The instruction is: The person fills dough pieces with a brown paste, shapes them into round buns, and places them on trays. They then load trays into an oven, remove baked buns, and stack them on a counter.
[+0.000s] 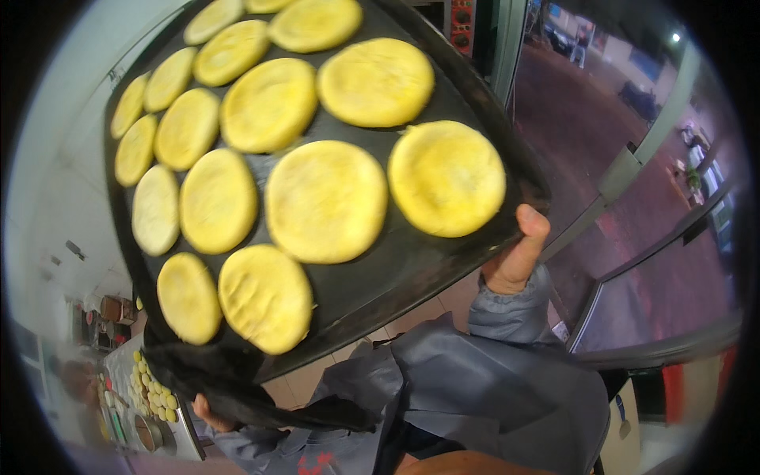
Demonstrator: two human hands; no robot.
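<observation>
A large black baking tray [380, 291] is held up before me, tilted, bearing rows of flat round yellow dough discs [325, 202]. At its near right corner my right hand [515, 249] grips the rim, the thumb over the edge. My left hand [211, 412] is at the near left side, mostly covered by a black cloth [237, 386] that lies between it and the tray. One disc near the left hand [265, 298] has finger-like dents. The fingers under the tray are hidden.
A worktable [190, 436] at lower left holds many small yellow dough pieces [155, 398] and a round metal pan [148, 432]. A glass door frame [620, 172] stands at right, with a paved area and a distant person [580, 44] beyond. A red control panel [461, 24] is behind the tray.
</observation>
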